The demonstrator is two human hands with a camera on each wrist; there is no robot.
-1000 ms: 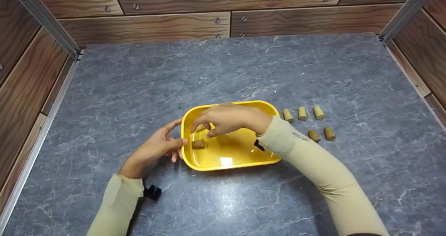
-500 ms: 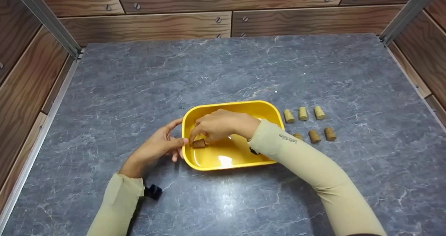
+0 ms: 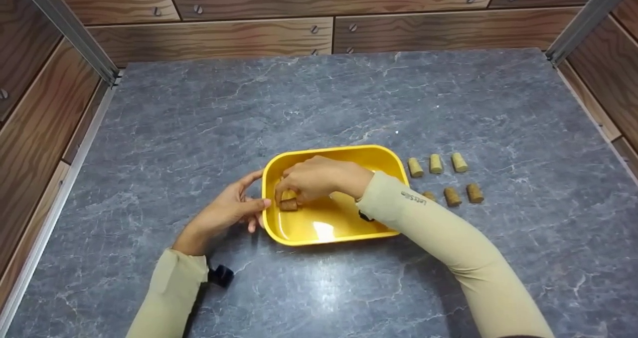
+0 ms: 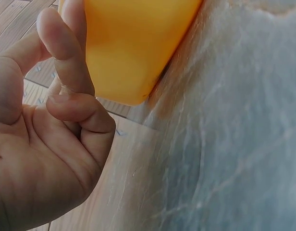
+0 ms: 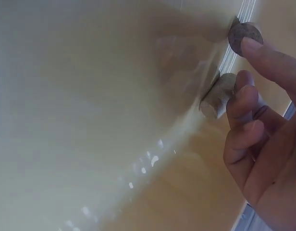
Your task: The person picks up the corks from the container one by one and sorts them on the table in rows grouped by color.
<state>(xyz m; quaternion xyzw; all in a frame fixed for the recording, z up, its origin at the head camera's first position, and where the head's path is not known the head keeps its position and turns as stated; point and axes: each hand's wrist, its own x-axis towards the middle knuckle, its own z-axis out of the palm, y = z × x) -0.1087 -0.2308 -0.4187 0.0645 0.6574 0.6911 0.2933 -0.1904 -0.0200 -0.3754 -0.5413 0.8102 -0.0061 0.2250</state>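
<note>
My right hand point(image 3: 316, 178) reaches down into a yellow tub point(image 3: 394, 154) and pinches a brown cork point(image 3: 289, 205) between thumb and index finger. In the right wrist view the thumb rests on the round end of this cork point(image 5: 241, 36); the index finger is mostly hidden there. A second cork point(image 5: 217, 98) lies on the tub floor close to the curled fingers. At the tub's left end, my left hand point(image 3: 234, 206) grips the rim, thumb on top and fingers against the outer wall. The left wrist view shows this hand point(image 4: 56, 130) beside the tub wall point(image 4: 129, 53).
Right of the tub, pale corks point(image 3: 435, 163) stand in a row on the grey marbled table point(image 3: 249, 98). In front of them are brown corks point(image 3: 452, 196), one partly behind the right sleeve point(image 3: 448, 238). Wood-patterned panels point(image 3: 209, 39) border the table.
My right hand has lowered into the tub and its thumb and index finger have closed on the brown cork, which has shifted slightly right. The left hand stays at the rim.
</note>
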